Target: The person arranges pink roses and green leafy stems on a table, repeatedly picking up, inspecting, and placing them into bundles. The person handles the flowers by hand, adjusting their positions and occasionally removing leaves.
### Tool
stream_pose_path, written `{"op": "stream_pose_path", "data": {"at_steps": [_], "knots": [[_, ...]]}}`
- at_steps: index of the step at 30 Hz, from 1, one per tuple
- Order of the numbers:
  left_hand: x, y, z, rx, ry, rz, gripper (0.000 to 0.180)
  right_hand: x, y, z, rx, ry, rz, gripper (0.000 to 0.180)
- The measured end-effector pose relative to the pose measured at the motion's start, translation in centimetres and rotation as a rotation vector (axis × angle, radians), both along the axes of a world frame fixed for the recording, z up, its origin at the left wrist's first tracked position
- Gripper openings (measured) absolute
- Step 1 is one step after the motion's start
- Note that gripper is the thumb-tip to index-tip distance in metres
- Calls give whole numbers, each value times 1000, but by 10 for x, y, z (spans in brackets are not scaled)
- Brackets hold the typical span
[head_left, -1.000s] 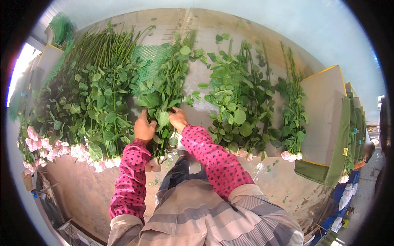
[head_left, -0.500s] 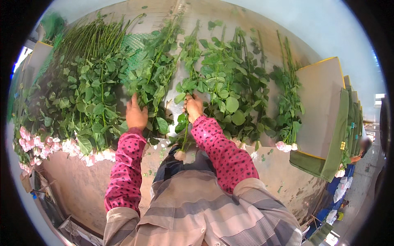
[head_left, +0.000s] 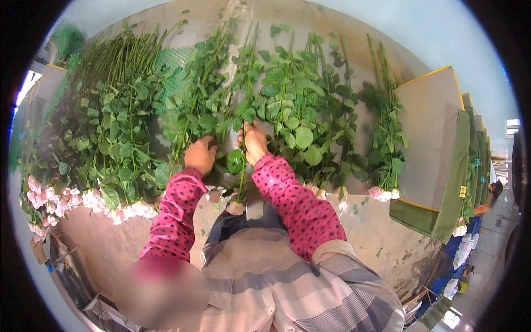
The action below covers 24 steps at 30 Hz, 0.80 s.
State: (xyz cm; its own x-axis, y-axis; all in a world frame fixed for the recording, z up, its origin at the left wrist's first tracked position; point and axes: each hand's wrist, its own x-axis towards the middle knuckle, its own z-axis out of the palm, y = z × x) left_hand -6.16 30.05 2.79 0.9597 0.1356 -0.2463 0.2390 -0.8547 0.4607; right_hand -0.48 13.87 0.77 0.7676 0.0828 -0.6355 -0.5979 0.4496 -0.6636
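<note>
My right hand (head_left: 253, 143) is closed on the leafy stem of a rose (head_left: 235, 208). Its pale pink bloom hangs toward me past the near edge of the table. To the left, my left hand (head_left: 200, 155) reaches in beside the same stem, thumb and fingers apart, with no stem visible in it; leaves lie close to its fingertips. Roses in a bunch (head_left: 191, 108) lie just beyond the left hand. Another leafy bunch (head_left: 293, 99) lies right of my right hand. Both forearms wear pink dotted sleeves.
A large heap of roses (head_left: 116, 122) covers the left side, blooms toward me. Green netting (head_left: 171, 63) shows behind it. A smaller rose bunch (head_left: 384, 122) lies at the right, near a grey panel (head_left: 428, 138) with green fabric (head_left: 456, 182). A person (head_left: 489, 202) is partly visible far right.
My left hand has moved right, away from the leaves of the left bunch and closer to my right hand. My right hand still holds the rose stem.
</note>
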Motion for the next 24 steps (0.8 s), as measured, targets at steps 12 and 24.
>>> {"op": "stream_pose_path", "data": {"at_steps": [12,24], "knots": [[20,-30,-63,-426,108,-38,32,16,-22,-4,119,-33,121,12],[31,-20,-52,-977,199,154,29,36,-29,-10,-149,-47,43,27]]}}
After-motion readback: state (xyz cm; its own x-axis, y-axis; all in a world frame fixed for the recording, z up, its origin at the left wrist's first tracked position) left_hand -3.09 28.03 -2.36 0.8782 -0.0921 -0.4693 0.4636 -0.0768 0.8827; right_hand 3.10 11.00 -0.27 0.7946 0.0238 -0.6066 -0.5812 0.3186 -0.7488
